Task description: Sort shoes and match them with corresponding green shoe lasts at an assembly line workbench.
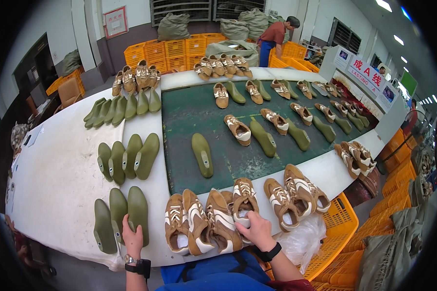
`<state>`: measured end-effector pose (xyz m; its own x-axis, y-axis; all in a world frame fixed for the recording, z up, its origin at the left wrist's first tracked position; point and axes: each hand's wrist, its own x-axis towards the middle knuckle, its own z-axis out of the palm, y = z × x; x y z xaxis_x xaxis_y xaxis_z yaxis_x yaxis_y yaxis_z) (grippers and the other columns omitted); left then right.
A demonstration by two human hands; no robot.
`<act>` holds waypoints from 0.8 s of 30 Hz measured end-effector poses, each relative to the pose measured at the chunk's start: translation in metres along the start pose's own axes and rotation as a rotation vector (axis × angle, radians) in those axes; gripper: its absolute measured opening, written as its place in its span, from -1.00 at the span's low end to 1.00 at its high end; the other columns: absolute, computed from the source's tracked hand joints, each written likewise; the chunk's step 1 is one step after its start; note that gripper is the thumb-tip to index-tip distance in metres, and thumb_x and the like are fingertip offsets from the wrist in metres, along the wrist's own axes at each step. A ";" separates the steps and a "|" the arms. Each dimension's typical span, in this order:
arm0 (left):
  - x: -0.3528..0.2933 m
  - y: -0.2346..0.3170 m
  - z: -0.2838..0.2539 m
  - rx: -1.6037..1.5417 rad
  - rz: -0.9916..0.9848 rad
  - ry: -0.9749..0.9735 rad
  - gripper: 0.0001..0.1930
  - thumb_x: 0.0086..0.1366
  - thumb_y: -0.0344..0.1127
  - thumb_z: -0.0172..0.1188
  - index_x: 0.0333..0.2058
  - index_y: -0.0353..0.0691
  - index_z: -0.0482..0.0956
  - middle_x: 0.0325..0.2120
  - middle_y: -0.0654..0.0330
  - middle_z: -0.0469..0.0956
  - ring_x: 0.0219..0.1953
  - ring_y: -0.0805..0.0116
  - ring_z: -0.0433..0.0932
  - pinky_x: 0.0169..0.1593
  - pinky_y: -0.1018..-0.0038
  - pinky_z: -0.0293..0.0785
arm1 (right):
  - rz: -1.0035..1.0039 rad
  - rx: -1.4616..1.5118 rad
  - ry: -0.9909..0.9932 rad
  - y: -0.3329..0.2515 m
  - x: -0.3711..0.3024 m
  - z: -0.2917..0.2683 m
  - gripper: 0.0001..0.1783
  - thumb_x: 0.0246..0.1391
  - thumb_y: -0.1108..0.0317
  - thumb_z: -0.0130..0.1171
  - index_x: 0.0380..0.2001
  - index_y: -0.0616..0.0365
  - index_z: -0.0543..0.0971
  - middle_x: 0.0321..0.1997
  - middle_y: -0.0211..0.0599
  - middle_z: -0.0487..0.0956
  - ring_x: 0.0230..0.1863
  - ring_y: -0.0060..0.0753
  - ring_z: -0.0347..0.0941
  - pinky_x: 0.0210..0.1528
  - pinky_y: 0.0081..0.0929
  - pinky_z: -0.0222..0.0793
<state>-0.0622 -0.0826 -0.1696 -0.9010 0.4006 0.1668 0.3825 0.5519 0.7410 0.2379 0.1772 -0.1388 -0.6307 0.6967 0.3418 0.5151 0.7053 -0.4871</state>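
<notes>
My left hand (pixel 132 238) is closed on the heel end of a green shoe last (pixel 138 208), the rightmost of three lying side by side at the table's near left. Some of its fingers are hidden behind the last. My right hand (pixel 257 232) grips the heel collar of a brown sneaker (pixel 244 194) with white stripes and laces. That sneaker stands at the right end of a close row of brown sneakers (pixel 194 223) along the near edge. Another group of sneakers (pixel 298 194) is just right of my right hand.
A green conveyor belt (pixel 194 111) carries sneakers and lasts in rows, with a lone last (pixel 202 155) nearest. More lasts (pixel 131 157) lie on the white tabletop (pixel 58 160). An orange crate (pixel 342 223) with clear plastic stands at the right. A co-worker (pixel 273 39) bends over crates behind.
</notes>
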 end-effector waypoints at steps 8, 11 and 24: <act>-0.002 0.002 -0.001 0.001 0.002 -0.003 -0.40 0.06 -0.50 0.13 0.13 -0.28 0.21 -0.07 -0.19 0.44 -0.03 -0.10 0.45 0.03 0.24 0.36 | 0.002 0.004 0.002 0.000 -0.001 0.000 -0.60 -0.16 0.06 0.29 -0.41 0.08 0.40 -0.46 -0.23 0.50 -0.50 -0.05 0.49 -0.52 -0.22 0.39; -0.002 0.002 -0.002 -0.006 0.001 -0.006 -0.41 0.07 -0.49 0.13 0.13 -0.29 0.21 -0.08 -0.19 0.45 -0.05 -0.10 0.46 0.01 0.24 0.37 | 0.002 0.005 0.007 0.000 -0.002 0.001 -0.60 -0.16 0.06 0.29 -0.41 0.08 0.39 -0.46 -0.23 0.50 -0.50 -0.05 0.48 -0.53 -0.21 0.38; 0.000 -0.005 -0.003 0.059 -0.009 0.038 -0.40 0.05 -0.43 0.17 0.12 -0.26 0.24 -0.05 -0.16 0.44 -0.03 -0.09 0.44 0.02 0.24 0.37 | 0.029 0.025 -0.008 -0.008 0.006 -0.002 -0.61 -0.18 0.08 0.31 -0.43 0.11 0.43 -0.46 -0.17 0.50 -0.46 -0.04 0.48 -0.46 -0.22 0.38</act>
<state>-0.0644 -0.0874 -0.1714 -0.9112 0.3677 0.1858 0.3847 0.5980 0.7032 0.2309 0.1760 -0.1311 -0.6206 0.7155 0.3209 0.5183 0.6813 -0.5169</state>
